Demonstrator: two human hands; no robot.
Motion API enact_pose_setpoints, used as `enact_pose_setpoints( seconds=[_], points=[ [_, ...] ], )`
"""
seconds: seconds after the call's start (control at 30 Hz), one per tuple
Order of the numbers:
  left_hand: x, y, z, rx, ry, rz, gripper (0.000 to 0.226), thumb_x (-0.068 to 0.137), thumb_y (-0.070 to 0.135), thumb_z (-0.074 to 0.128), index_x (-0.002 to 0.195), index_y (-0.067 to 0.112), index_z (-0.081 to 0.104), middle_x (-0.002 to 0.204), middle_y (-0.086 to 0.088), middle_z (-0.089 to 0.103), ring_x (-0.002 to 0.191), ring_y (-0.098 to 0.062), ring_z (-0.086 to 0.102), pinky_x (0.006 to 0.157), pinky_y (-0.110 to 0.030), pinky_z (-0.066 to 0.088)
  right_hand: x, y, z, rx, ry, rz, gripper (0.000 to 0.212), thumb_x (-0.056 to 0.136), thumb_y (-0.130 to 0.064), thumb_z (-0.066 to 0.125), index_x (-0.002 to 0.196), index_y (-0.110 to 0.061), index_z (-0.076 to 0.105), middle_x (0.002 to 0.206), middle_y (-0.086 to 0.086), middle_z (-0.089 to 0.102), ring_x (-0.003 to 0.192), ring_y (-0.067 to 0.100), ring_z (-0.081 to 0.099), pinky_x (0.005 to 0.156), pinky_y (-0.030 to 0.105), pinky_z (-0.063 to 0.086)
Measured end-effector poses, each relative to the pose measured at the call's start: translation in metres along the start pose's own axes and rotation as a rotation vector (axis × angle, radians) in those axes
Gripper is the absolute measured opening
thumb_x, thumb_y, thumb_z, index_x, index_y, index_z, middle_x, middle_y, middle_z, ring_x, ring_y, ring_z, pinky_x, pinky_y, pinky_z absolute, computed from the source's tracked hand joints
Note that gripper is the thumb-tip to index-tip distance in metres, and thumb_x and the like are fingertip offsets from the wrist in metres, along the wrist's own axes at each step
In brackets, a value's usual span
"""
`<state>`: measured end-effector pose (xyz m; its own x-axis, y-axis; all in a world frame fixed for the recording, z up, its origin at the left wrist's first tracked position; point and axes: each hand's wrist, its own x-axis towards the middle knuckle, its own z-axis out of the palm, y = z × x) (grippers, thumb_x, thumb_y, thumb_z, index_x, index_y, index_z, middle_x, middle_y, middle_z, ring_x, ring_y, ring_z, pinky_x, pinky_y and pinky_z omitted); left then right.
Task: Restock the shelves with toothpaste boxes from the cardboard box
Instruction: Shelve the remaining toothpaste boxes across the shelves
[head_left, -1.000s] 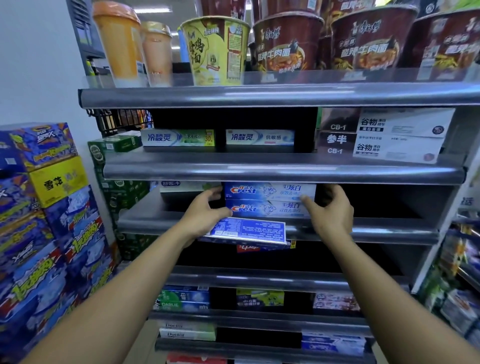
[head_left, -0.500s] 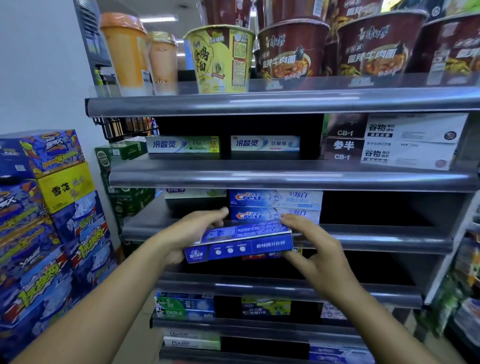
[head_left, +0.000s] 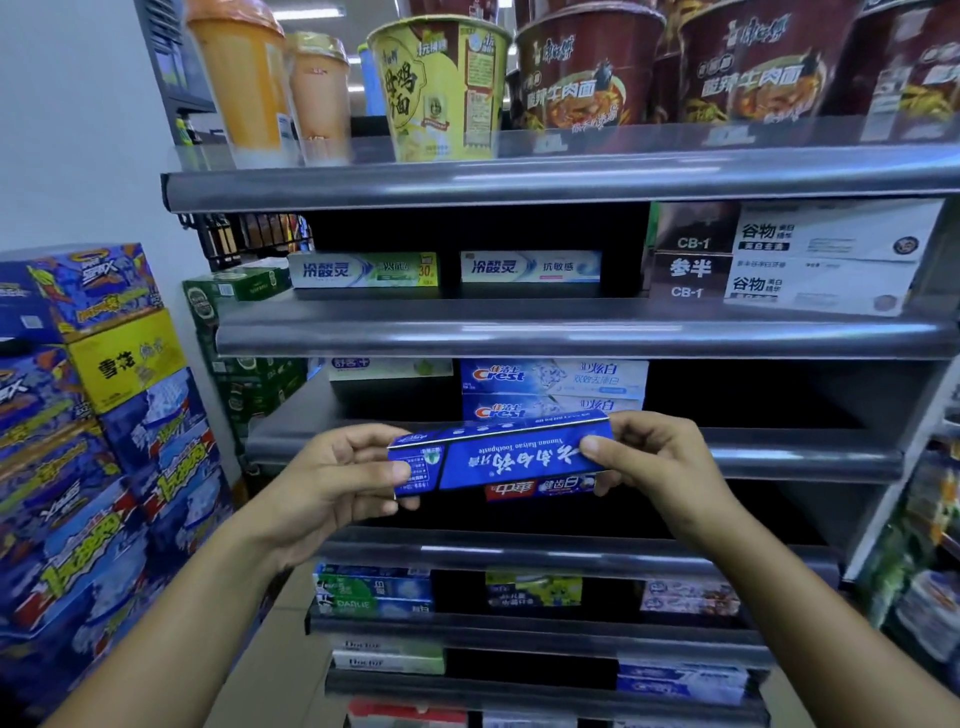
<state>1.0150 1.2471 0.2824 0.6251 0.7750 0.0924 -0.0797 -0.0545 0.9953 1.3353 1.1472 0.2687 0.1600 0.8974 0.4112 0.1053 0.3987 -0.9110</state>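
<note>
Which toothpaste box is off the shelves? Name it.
The dark blue Yunnan Baiyao box, held at its ends by left hand and right hand; the Crest boxes behind lie on a shelf.

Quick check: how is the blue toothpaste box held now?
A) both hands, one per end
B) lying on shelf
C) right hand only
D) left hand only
A: the left hand and right hand each grip one end of the blue toothpaste box.

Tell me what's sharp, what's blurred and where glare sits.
Head view: the blue box is sharp, its print readable; the orange cups top left are smeared; light streaks glare on the shelf lips; the wide lens bows them.
</note>
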Motion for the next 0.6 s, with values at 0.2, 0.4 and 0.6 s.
enact_pose_setpoints(
  seconds=[0.2,0.4,0.6],
  points=[
    [-0.010,-0.023,-0.002,-0.035,0.164,0.100,0.066,0.051,0.039,0.100,0.109,0.014,0.078,0.104,-0.020,0.076,0.068,-0.020,0.067,0.059,-0.023,0.056,-0.017,0.012,0.011,-0.019,-0.045,0.133,0.026,0.073,-0.027,0.082,0.073,-0.002,0.073,0.070,0.023,0.060,0.064,0.028,0.058,0.064,0.036,0.059],
    [-0.012,-0.021,-0.004,0.020,0.337,0.235,0.045,0.058,0.034,0.088,0.099,0.019,0.080,0.087,-0.007,0.079,0.059,-0.009,0.056,0.052,-0.018,0.043,-0.037,0.014,0.018,-0.229,0.018,0.246,0.029,0.068,-0.026,0.089,0.090,-0.010,0.077,0.080,0.008,0.077,0.075,0.020,0.069,0.073,0.032,0.059],
    [-0.013,-0.017,0.026,0.206,0.164,0.256,0.056,0.048,0.028,0.093,0.093,0.013,0.064,0.076,-0.008,0.074,0.065,-0.020,0.058,0.061,-0.025,0.049,-0.063,0.012,0.055,-0.275,-0.076,0.126,0.050,0.073,-0.018,0.092,0.117,-0.028,0.071,0.105,0.001,0.070,0.069,0.013,0.058,0.063,0.024,0.049]
  ],
)
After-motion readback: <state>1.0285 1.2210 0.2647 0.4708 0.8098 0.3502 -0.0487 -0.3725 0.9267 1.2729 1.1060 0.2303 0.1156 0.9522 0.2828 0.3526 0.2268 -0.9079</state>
